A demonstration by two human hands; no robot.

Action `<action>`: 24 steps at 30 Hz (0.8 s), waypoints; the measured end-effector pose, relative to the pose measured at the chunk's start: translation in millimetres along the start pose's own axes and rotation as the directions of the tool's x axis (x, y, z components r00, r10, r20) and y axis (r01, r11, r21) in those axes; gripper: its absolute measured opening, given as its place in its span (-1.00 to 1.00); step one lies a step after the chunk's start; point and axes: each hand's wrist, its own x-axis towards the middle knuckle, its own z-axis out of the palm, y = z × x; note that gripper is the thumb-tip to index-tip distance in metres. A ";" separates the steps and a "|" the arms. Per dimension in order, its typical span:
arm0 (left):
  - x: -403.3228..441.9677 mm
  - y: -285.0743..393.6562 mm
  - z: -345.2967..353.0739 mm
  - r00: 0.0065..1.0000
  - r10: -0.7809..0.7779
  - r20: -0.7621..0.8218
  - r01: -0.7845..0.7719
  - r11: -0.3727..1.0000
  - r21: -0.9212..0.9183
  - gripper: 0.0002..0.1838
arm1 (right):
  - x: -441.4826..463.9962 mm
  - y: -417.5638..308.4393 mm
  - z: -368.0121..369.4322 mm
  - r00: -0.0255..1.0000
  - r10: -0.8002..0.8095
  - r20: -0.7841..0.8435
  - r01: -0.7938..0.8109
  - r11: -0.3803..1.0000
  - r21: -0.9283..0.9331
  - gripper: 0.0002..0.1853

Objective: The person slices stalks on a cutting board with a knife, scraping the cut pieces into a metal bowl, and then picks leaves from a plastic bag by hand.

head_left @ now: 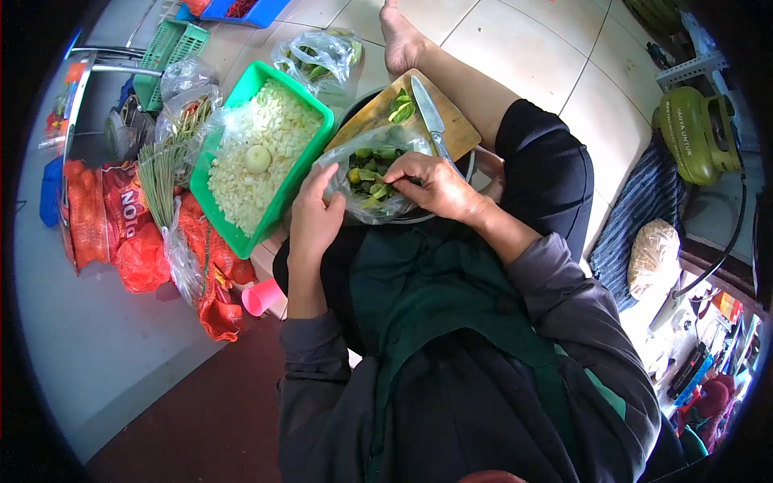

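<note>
A clear plastic bag (400, 138) of green leaves (365, 171) sits open in front of me, over a container mostly hidden beneath it. My right hand (439, 187) reaches in at the bag's right side, thumb and fingers pinched on a leaf. Along the left edge of the bag is my left hand (316, 216), fingers stretched and thumb apart; whether it touches the plastic I cannot tell. Just beyond the bag lies a wooden cutting board (452, 121), bearing a knife (428, 109) and a few green leaves (401, 106).
Left of the bag stands a green tray (324, 109) of chopped white pieces with one whole peeled onion (258, 159). Behind is another plastic bag (318, 60). Red net sacks (87, 213), lemongrass stalks (163, 177) and a pink cup (260, 298) lie left; a green gas cylinder (688, 137) stands right.
</note>
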 end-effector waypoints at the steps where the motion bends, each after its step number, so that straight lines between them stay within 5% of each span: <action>1: 0.1 7.0 -3.5 0.998 -0.062 0.023 0.061 0.998 0.013 -0.55 | -0.2 -0.2 0.6 1.000 0.004 -0.003 -0.004 1.000 -0.010 -0.85; 4: 3.5 -7.2 5.9 0.974 0.177 -0.142 -0.160 0.980 0.122 -0.60 | -0.5 -1.7 1.1 0.999 0.030 -0.026 -0.031 0.999 -0.020 -0.85; 10: -1.1 9.9 14.3 0.997 0.065 0.041 -0.053 0.967 -0.249 -0.75 | 1.9 -7.7 3.8 0.985 0.103 -0.140 -0.096 0.994 0.051 -0.87; 14: -6.0 17.6 22.0 0.990 0.132 0.043 -0.126 0.983 -0.132 -0.74 | 0.6 -4.3 6.5 0.976 0.126 -0.177 -0.116 0.991 0.065 -0.86; 24: 1.9 15.3 32.6 0.998 0.028 0.054 -0.004 0.917 -0.399 -0.85 | -0.9 -3.8 8.1 0.952 0.259 -0.166 -0.240 0.963 0.126 -0.83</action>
